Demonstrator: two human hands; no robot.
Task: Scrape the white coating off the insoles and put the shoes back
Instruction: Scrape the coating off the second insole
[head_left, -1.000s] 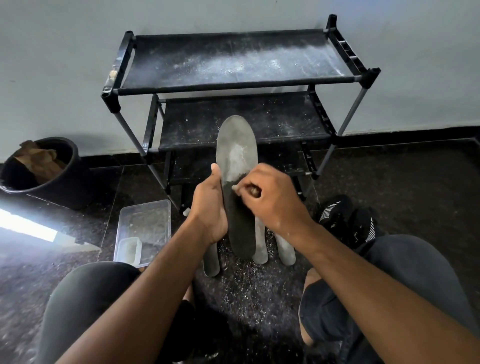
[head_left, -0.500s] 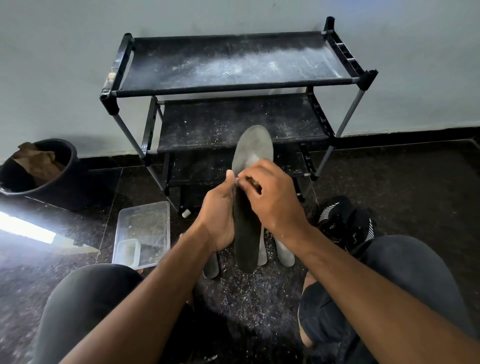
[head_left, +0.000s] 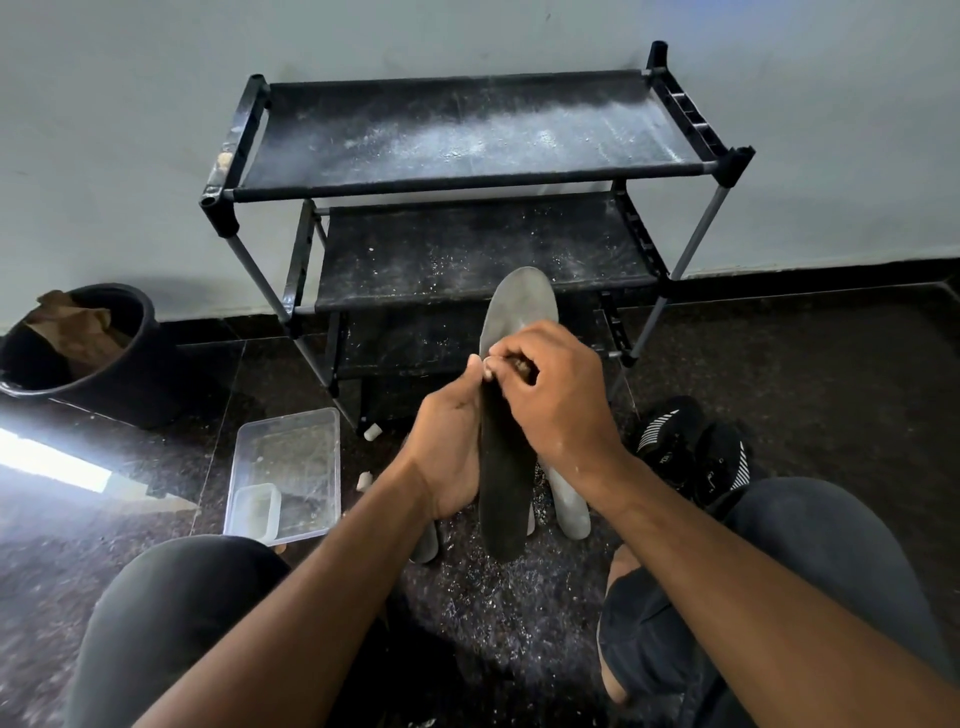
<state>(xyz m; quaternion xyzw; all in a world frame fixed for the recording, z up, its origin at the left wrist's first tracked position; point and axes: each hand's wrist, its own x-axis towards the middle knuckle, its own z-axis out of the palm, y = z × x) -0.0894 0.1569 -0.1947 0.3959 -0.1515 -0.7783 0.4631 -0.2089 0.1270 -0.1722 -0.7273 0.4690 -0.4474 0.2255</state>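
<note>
The insole (head_left: 505, 467) stands nearly upright between the two hands, in front of the person's knees and above the dark speckled floor (head_left: 831, 374). Its long axis runs up and down in the view with a slight lean to the right at the top: the rounded toe end points up toward the shoe rack (head_left: 467, 135), the narrower heel end points down toward the floor. The upper part above the hands is pale grey with coating; the lower part below them is dark. The left hand (head_left: 448, 452) cups the insole's left edge from the side, palm toward it, with the thumb laid up along the edge and its tip close to the right hand's fingertips. The right hand (head_left: 558, 400) lies across the front of the insole at the line where pale meets dark, its fingers curled and bunched together around a small brownish scraper (head_left: 521, 366), which is mostly hidden in the grip; the fingertips press against the insole's face. On the floor behind the held insole lie other pale insoles (head_left: 571, 506), partly hidden by the hands, among scattered white flecks. A pair of black shoes (head_left: 696, 452) sits to the right beside the person's knee. A clear plastic container (head_left: 285, 473) rests on the floor to the left, and a black bucket (head_left: 124, 364) stands further left by the wall.
</note>
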